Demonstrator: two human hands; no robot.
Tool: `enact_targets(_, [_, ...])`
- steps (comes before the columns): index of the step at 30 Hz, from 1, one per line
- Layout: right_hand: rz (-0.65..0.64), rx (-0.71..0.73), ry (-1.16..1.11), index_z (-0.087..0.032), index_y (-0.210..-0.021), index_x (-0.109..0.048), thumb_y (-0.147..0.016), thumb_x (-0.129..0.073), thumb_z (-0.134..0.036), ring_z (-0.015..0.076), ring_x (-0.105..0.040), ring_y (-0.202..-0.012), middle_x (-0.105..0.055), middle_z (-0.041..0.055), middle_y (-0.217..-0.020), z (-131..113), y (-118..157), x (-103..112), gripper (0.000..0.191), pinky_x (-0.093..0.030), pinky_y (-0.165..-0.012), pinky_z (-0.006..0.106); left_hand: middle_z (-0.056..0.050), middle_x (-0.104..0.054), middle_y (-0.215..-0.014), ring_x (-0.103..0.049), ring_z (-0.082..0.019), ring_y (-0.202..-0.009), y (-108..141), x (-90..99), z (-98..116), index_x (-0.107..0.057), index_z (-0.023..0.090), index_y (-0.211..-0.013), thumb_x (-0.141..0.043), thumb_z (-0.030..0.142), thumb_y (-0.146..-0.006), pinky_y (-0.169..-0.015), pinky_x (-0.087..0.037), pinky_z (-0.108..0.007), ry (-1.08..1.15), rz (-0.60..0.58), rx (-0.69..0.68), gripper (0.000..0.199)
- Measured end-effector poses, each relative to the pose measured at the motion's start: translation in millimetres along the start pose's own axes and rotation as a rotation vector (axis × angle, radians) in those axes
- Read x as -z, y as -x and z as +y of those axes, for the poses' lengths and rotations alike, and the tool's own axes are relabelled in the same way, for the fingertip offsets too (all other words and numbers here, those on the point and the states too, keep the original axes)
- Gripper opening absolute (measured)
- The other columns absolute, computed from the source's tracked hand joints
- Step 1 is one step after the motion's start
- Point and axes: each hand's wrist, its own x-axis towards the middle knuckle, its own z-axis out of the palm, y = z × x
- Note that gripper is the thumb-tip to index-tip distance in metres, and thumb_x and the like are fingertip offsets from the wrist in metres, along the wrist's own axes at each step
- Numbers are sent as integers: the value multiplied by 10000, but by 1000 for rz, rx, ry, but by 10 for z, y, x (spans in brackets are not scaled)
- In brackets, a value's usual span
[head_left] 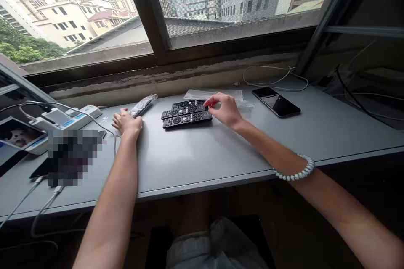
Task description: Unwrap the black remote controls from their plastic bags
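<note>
Remote controls (pixel 189 120): slim black oblongs, button-studded, overlapping on smooth grey desk (pixel 202 155), between the hands. Right hand (pixel 224 110): fingertips bunched at their right end. Left hand (pixel 128 122): at film-wrapped remote (pixel 143 106). Either grip: indeterminable.

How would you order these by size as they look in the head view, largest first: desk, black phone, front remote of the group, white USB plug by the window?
1. Desk
2. Black phone and front remote: too alike to rank
3. White USB plug
</note>
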Motion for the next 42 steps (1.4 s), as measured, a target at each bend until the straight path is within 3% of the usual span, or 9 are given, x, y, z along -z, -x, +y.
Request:
enact_targets(6, [-22, 38, 10, -196, -731, -669, -695, -537, -42, 155, -590, -735, -625, 2, -775, -85, 8, 6, 206, -446, -767, 312, -75, -405, -1076, -423, -318, -1113, 6, 35, 44, -454, 157, -1033, -664, 76, -589, -998, -255, -499, -42, 67, -62, 498])
enact_targets(11, [-9, 45, -8, -192, -822, -650, -739, -528, -86, 152, -596, -749, -623, 21, -851, -129, -5, 34, 182, -467, -750, 303, -89, -437, -1075, -525, -279, -967, 143, 183, 324, -497, 200, -1067, -601, 132, -662, -890, -395, -437, -59, 205, -256, 424])
enact_targets(16, [79, -78, -113, -199, -983, -599, -805, -535, -247, 154, -601, -761, -633, 33, -891, -149, -40, 89, 195, -500, -696, 296, -79, -466, -1070, -574, -238, -812, 438, 342, 647, -503, 207, -1007, -613, 290, -723, -631, -459, -303, -51, 54, -501, 316])
enact_targets(23, [121, -209, -176, -185, -1012, -602, -792, -546, -369, 143, -591, -666, -636, 55, -916, -85, -61, 107, 292, -498, -605, 282, -29, -498, -1030, -583, -196, -758, 635, 268, 699, -506, 234, -943, -661, 354, -711, -599, -435, -260, -55, -151, -827, 304])
enact_targets(28, [37, -257, -158, -167, -916, -648, -767, -560, -430, 171, -611, -711, -668, 64, -891, 81, -56, 86, 315, -496, -683, 321, -27, -502, -1024, -589, -198, -785, 667, 205, 652, -475, 237, -965, -636, 528, -738, -636, -440, -266, -38, -193, -838, 403])
enact_targets(33, [-52, -317, -253, -187, -849, -676, -621, -697, -502, 211, -637, -726, -687, 71, -833, 218, -45, 126, 390, -494, -627, 300, -31, -504, -1036, -591, -205, -825, 709, 231, 648, -474, 234, -974, -657, 600, -701, -712, -449, -279, 14, -203, -861, 492])
enact_targets(38, [79, -377, -323, -204, -761, -645, -468, -786, -516, 250, -646, -774, -690, 81, -879, 250, -46, 180, 451, -510, -631, 317, -40, -509, -1038, -591, -210, -831, 750, 271, 649, -476, 222, -980, -655, 605, -701, -730, -456, -294, 45, -227, -880, 507])
enact_targets(40, [21, -384, -346, -200, -739, -665, -462, -784, -530, 271, -650, -792, -697, 88, -875, 227, -37, 198, 447, -521, -659, 337, -39, -508, -1041, -594, -212, -837, 773, 277, 650, -472, 220, -974, -657, 610, -697, -741, -457, -295, 39, -247, -884, 513])
enact_targets(42, [-130, -381, -339, -201, -813, -711, -505, -774, -526, 290, -649, -845, -706, 92, -881, 214, -20, 201, 451, -525, -720, 360, -32, -505, -1043, -597, -214, -847, 797, 273, 653, -464, 225, -981, -657, 619, -689, -750, -457, -295, 38, -282, -894, 527])
